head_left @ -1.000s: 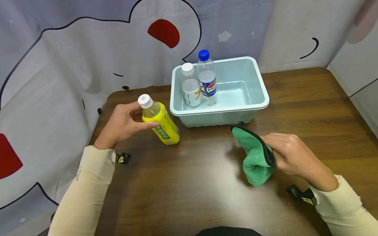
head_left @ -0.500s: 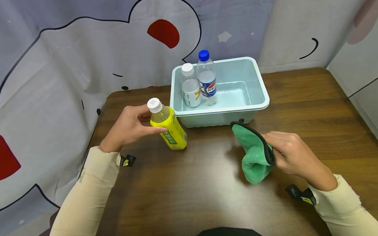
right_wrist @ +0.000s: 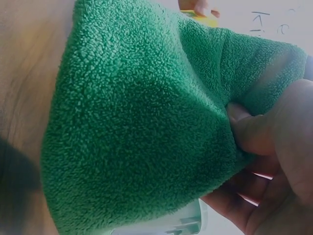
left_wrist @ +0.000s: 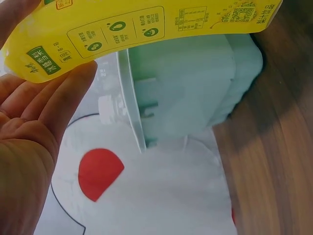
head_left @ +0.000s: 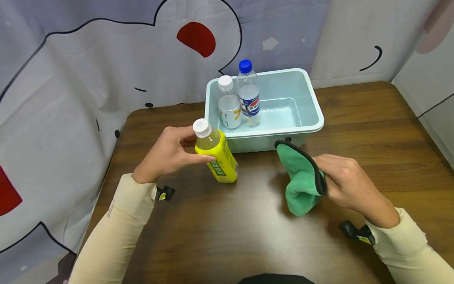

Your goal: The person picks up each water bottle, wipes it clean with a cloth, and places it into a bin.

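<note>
A yellow-labelled drink bottle [head_left: 220, 157] with a white cap tilts in front of the bin's left corner. My left hand [head_left: 173, 154] grips it between thumb and fingers near the shoulder; in the left wrist view the yellow label [left_wrist: 142, 29] crosses the top with fingers beneath. My right hand [head_left: 349, 183] pinches a green cloth [head_left: 301, 183] with black edging, which hangs folded over the table. The right wrist view shows the cloth [right_wrist: 137, 117] up close, the thumb pressed into it. Whether the bottle's base touches the table I cannot tell.
A pale blue plastic bin [head_left: 269, 140] stands at the back of the wooden table [head_left: 227, 232]. Upright in its left end are a white-capped bottle [head_left: 229, 108] and a blue-capped Pepsi bottle [head_left: 249, 94]. A patterned curtain [head_left: 88, 71] hangs behind and to the left.
My left hand has moved right with the yellow-labelled bottle, bringing it in front of the bin. My right hand and the green cloth have shifted slightly left and up.
</note>
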The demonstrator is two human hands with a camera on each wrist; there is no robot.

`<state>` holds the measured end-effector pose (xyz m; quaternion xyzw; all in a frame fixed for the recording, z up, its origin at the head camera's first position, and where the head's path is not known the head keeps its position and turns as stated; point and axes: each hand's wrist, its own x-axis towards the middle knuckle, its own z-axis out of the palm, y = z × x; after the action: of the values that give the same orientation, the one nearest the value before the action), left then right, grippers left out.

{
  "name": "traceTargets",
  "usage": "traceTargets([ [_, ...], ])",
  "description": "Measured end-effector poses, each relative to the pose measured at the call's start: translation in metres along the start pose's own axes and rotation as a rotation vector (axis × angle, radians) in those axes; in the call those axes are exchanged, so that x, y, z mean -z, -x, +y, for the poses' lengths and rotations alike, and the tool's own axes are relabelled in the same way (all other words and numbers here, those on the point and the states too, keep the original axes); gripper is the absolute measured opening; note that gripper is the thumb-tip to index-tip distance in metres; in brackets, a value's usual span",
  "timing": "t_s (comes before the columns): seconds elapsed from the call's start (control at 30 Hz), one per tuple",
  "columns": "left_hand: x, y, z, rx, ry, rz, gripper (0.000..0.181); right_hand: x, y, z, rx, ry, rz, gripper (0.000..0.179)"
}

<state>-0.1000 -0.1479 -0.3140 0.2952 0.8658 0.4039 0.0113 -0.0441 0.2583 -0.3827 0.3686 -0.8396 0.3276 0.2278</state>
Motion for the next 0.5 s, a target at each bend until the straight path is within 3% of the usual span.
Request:
traceTargets([
  [0.33,-0.016,-0.011,0.009,-0.068,0.029,-0.025,0.054,0.0,-0.002,-0.004,-0.042,-0.008,0.016,0.025],
  [0.5,-0.024,-0.018,0.012,-0.102,0.028,-0.046,0.055,-0.001,-0.004,-0.005,-0.036,-0.056,0.058,0.027],
])
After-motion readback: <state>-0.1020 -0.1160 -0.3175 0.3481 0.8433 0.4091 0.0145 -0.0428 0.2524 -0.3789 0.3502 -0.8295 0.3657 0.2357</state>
